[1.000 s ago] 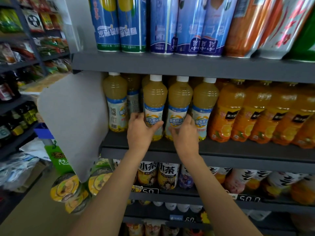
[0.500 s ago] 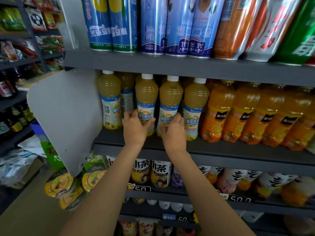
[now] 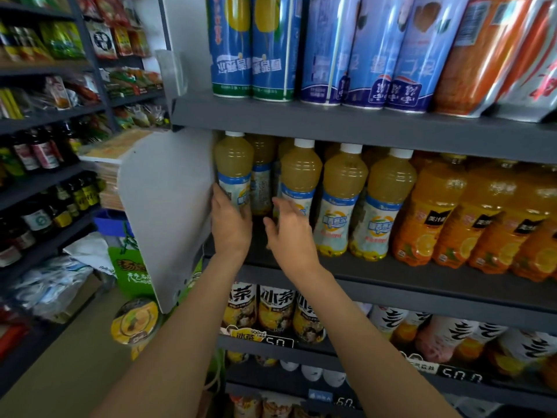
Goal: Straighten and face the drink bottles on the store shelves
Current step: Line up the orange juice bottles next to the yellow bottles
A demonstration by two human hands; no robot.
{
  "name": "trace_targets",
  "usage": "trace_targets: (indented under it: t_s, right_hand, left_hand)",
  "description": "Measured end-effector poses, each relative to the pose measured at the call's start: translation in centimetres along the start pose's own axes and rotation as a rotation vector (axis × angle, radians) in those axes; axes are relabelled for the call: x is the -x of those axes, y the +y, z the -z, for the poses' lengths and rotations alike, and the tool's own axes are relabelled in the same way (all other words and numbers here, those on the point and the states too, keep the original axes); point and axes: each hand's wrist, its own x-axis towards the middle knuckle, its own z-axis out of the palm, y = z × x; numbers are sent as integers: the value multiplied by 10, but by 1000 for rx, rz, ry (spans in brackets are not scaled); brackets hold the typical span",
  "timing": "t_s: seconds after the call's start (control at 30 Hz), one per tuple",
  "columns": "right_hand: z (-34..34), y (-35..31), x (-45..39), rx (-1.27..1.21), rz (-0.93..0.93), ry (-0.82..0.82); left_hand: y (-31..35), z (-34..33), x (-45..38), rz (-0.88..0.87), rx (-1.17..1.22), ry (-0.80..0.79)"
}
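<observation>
Standing on the dark grey middle shelf (image 3: 376,267), a row of pale yellow juice bottles with white caps and blue-white labels is seen, and the leftmost bottle (image 3: 234,173) is placed just beside the grey side panel (image 3: 165,212). This bottle is gripped low on its label by the left hand (image 3: 230,220), with the fingers curled round its body. The right hand (image 3: 289,227) is held near the second front bottle (image 3: 300,179), with fingers spread and relaxed; whether the label is touched cannot be told. Two more pale bottles (image 3: 343,200) are faced forward to the right, and orange juice bottles (image 3: 431,212) are lined up after them. Tall blue cans (image 3: 250,49) are kept on the shelf above.
</observation>
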Motion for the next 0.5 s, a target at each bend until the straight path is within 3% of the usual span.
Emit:
trace_targets:
  t_s: [0.13,0.3,0.5]
  right_hand:
    - [-14,-6,-12,44,-71,-144]
    - [-34,-16,-32,-12,-226,-211]
    - [-60,-13,-62,-160,-388,-126]
  left_hand:
    - [-3,-2,-6,-5,-91,18]
    - [-10,7,8,-51,-231,38]
    - [-17,22,0,-89,-199,-99]
